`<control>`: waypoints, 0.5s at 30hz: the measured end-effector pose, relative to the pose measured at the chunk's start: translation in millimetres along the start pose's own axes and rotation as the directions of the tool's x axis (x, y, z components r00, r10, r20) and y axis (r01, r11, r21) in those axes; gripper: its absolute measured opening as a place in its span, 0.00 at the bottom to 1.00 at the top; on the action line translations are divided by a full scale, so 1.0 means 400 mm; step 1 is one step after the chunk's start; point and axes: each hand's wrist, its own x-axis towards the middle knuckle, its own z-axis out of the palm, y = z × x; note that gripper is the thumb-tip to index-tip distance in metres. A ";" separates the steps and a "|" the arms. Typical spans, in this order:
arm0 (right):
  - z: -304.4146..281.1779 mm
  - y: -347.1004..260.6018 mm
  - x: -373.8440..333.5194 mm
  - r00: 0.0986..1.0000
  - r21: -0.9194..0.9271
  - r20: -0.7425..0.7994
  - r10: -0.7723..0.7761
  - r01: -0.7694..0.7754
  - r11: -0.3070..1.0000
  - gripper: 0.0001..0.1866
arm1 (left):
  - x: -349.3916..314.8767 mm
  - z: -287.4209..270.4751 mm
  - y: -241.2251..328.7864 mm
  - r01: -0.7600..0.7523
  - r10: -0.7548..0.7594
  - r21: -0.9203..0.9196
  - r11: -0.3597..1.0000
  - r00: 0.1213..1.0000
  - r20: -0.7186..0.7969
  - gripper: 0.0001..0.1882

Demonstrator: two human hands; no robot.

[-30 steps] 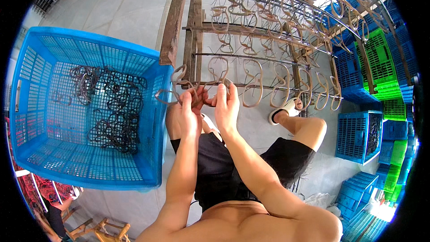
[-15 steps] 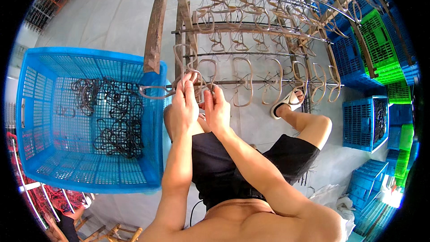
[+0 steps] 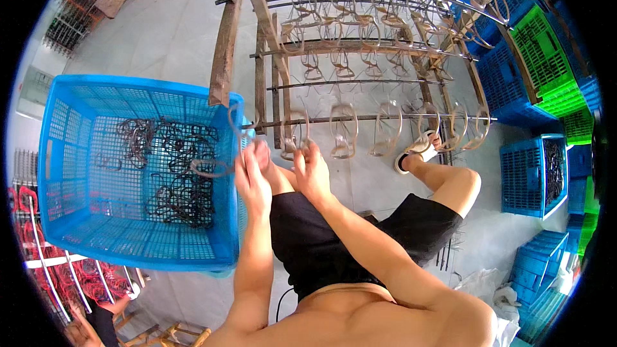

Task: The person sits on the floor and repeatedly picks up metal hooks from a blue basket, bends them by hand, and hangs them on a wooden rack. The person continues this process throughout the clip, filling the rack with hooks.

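Holding a brown looped frame [image 3: 211,175] at the right edge of the large blue crate [image 3: 141,238], the left hand [image 3: 254,180] keeps its fingers nearly straight and pressed together, with the frame between them. Both the hand and the frame are blurred; one loop shows across the crate's right wall and another rises near its far right corner. Farther right of the crate, the right hand [image 3: 313,175] has its fingers bent in and close together, at the lower end of a hanging frame [image 3: 285,138]; whether they grip it, I cannot tell

Inside the crate, dark tangled loops [image 3: 183,167] lie mostly toward its right side. A wooden post [image 3: 225,58] stands at the crate's far right corner, part of a rack whose metal rod [image 3: 373,117] runs off to the right of the crate, carrying a row of similar brown loops [image 3: 342,154]. Well to the right of the crate, a smaller blue crate [image 3: 519,177] holds dark pieces, and green crates [image 3: 543,45] are stacked beyond it. Nearer than the large crate, at its lower left, red looped pieces [image 3: 96,276] and another person's hand [image 3: 80,332] show
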 end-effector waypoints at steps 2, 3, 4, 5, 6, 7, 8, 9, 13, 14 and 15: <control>-0.020 0.003 -0.067 0.997 -0.119 -0.015 0.070 -0.071 0.990 0.26 | -0.097 -0.042 0.017 0.045 -0.044 0.022 0.999 0.999 -0.031 0.15; -0.045 0.010 -0.100 0.971 -0.217 0.154 0.181 -0.145 0.965 0.28 | -0.140 -0.057 0.023 0.051 -0.050 0.019 0.999 0.998 -0.046 0.14; -0.099 -0.023 -0.108 0.909 -0.081 0.326 0.259 -0.247 0.966 0.27 | -0.179 -0.064 0.037 0.069 -0.068 0.023 0.997 0.997 -0.038 0.14; -0.148 -0.067 -0.120 0.811 0.037 0.499 0.307 -0.373 0.927 0.27 | -0.213 -0.069 0.057 0.092 -0.091 0.033 0.995 0.995 -0.030 0.13; -0.169 -0.078 -0.137 0.859 0.161 0.472 0.197 -0.304 0.939 0.26 | -0.235 -0.072 0.064 0.004 -0.010 0.098 0.995 0.998 0.065 0.14; -0.192 -0.081 -0.161 0.898 0.276 0.429 0.095 -0.231 0.933 0.25 | -0.254 -0.060 0.079 -0.038 0.017 0.226 0.973 0.995 0.094 0.14; -0.218 -0.099 -0.180 0.931 0.389 0.366 -0.003 -0.150 0.909 0.24 | -0.261 -0.048 0.100 -0.121 0.054 0.330 0.936 0.978 0.203 0.13; -0.248 -0.178 -0.187 0.969 0.300 0.154 -0.196 0.143 0.943 0.23 | -0.263 -0.038 0.112 -0.216 0.080 0.422 0.881 0.945 0.319 0.13; -0.455 -0.260 -0.082 0.732 0.016 0.302 -0.611 0.637 0.771 0.18 | -0.244 0.005 0.170 -0.196 -0.102 0.301 0.933 0.658 0.746 0.10; -0.508 -0.269 -0.049 0.611 0.221 0.515 -0.601 0.583 0.782 0.14 | -0.236 0.010 0.185 -0.040 -0.196 0.262 0.964 0.558 0.807 0.09; -0.540 -0.252 -0.028 0.484 0.338 0.593 -0.643 0.575 0.745 0.13 | -0.237 0.010 0.178 -0.008 -0.223 0.268 0.964 0.530 0.818 0.11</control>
